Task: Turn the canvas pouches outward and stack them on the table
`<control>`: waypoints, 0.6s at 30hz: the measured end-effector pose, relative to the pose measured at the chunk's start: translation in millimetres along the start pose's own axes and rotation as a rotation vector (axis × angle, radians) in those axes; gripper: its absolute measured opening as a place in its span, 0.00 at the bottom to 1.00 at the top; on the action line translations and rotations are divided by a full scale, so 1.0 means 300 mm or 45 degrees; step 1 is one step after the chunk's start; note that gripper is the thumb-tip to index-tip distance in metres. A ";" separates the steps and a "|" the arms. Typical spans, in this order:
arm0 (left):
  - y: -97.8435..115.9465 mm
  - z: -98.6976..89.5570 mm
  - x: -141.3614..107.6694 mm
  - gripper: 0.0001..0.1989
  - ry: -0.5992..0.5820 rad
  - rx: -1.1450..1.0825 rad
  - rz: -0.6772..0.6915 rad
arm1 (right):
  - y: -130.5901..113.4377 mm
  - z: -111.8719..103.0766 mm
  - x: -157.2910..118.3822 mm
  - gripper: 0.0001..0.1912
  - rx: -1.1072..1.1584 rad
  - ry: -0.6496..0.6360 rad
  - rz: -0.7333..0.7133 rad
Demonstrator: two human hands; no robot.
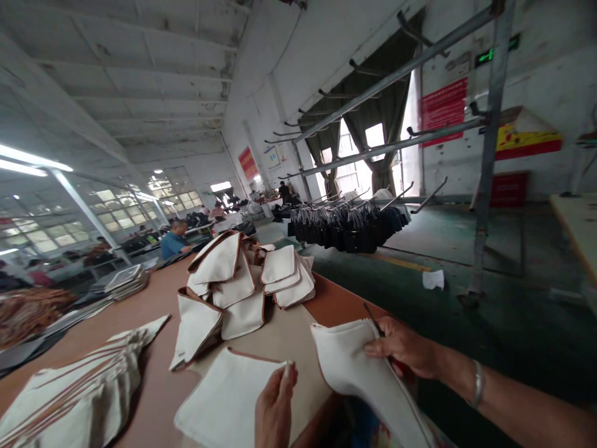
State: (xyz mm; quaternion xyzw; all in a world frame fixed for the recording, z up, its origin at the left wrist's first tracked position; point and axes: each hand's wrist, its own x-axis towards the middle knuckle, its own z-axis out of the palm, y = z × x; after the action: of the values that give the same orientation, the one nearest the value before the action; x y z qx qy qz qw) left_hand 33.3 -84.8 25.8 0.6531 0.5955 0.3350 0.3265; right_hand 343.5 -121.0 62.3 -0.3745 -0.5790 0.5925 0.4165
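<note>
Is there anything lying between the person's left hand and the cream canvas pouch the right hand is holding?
Nothing visible does. The left hand hovers beside the canvas pouch, with only bare table showing in the gap. The right hand already grips the pouch's upper edge.

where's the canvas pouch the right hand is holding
In the head view the canvas pouch sits low right of centre, over the table edge, pinched under the right hand.

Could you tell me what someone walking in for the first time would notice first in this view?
Nearest the camera, the right hand grips a cream canvas pouch with brown piping together with a thin dark tool, while the left hand pinches a flat cream canvas piece. Behind them a heap of matching cream pouches sits mid-table on the long brown worktable.
</note>
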 end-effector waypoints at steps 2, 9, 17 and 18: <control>0.068 0.030 -0.034 0.35 0.029 -0.334 0.022 | -0.006 0.022 -0.016 0.22 -0.028 -0.032 -0.065; 0.201 0.068 -0.104 0.28 0.073 -0.669 0.083 | -0.026 0.123 -0.069 0.17 -0.234 -0.119 -0.277; 0.208 0.037 -0.107 0.21 -0.089 -0.851 -0.055 | -0.055 0.194 -0.132 0.16 -0.635 0.005 -0.496; 0.202 0.035 -0.101 0.22 -0.112 -0.878 -0.076 | -0.046 0.205 -0.134 0.16 -0.676 0.026 -0.553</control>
State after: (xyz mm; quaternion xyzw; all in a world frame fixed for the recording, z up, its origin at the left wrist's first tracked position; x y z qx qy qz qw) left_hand 73.9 -120.1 68.5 0.5006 0.4515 0.4781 0.5630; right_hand 302.5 -181.6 77.5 -0.3436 -0.7752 0.3147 0.4266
